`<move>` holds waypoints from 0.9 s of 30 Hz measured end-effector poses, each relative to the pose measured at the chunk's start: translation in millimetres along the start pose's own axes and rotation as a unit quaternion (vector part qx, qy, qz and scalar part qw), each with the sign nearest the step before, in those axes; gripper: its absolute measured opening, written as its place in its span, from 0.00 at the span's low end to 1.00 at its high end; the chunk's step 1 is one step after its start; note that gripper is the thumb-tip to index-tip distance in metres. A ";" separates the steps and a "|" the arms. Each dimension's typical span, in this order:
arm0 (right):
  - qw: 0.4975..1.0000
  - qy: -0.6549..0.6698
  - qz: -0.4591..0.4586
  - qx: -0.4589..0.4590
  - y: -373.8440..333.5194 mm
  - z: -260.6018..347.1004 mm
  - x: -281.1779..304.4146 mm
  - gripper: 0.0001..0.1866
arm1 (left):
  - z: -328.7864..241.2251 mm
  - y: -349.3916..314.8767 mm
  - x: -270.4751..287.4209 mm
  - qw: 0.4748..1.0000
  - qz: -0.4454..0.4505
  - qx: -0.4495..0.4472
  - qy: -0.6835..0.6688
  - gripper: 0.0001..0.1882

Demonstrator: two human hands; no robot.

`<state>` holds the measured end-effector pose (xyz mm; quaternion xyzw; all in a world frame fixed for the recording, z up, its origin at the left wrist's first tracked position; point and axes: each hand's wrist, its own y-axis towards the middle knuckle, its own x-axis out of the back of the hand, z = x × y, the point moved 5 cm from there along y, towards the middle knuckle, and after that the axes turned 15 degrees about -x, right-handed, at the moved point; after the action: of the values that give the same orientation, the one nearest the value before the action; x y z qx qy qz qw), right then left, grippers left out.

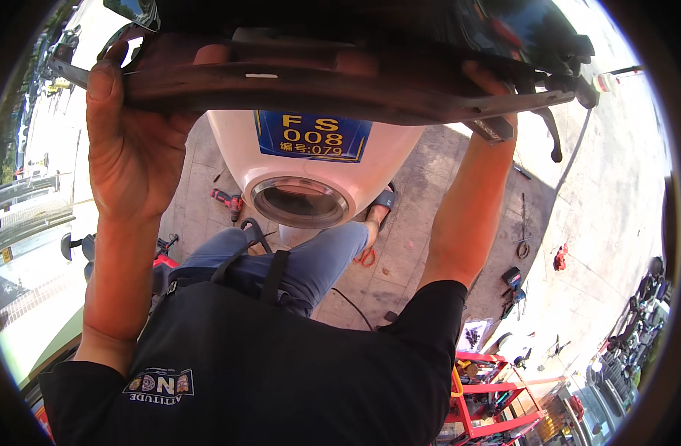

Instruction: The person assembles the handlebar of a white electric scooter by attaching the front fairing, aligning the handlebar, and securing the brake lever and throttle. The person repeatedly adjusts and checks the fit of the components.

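The person's left hand (128,141) is curling its grip closed around the left end of a dark brown handlebar panel (311,78). The right hand (496,89) is reaching under the panel's right end, near the brake lever (552,134); whether that grip is closing cannot be told. The panel is sitting level across the scooter's front, above the cream front fairing (236,149) with its blue plate (313,136) and round headlight opening (299,202). Judged step: seating or lifting the panel, which calls for even two-handed pressure. A red drill (227,199) is lying on the paved floor (430,201) beyond.
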<state>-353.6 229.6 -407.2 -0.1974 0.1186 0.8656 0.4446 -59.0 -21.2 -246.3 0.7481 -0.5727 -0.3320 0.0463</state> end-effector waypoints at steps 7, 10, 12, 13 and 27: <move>1.000 -0.014 -0.003 -0.004 -2.1 4.6 -6.1 0.16 | -6.4 -4.4 16.8 0.996 -0.085 0.027 0.010 0.35; 1.000 -0.017 -0.004 -0.004 -4.9 6.8 -6.2 0.16 | -9.6 -4.5 19.5 0.989 -0.114 0.037 0.086 0.35; 1.000 -0.019 -0.005 -0.003 -6.7 8.7 -5.4 0.16 | -12.5 -5.2 19.0 0.975 -0.178 0.017 0.131 0.34; 1.000 -0.021 -0.006 -0.001 -7.6 9.6 -5.0 0.16 | -12.1 -4.0 14.7 0.975 -0.185 0.011 0.121 0.34; 0.999 -0.029 -0.024 0.001 -5.3 14.5 -1.8 0.15 | 3.8 -2.3 -7.7 0.994 -0.088 0.012 0.056 0.31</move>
<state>-351.7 236.9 -393.6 -0.1751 0.1017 0.8598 0.4687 -60.2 -12.4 -246.9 0.8134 -0.5052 -0.2856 0.0396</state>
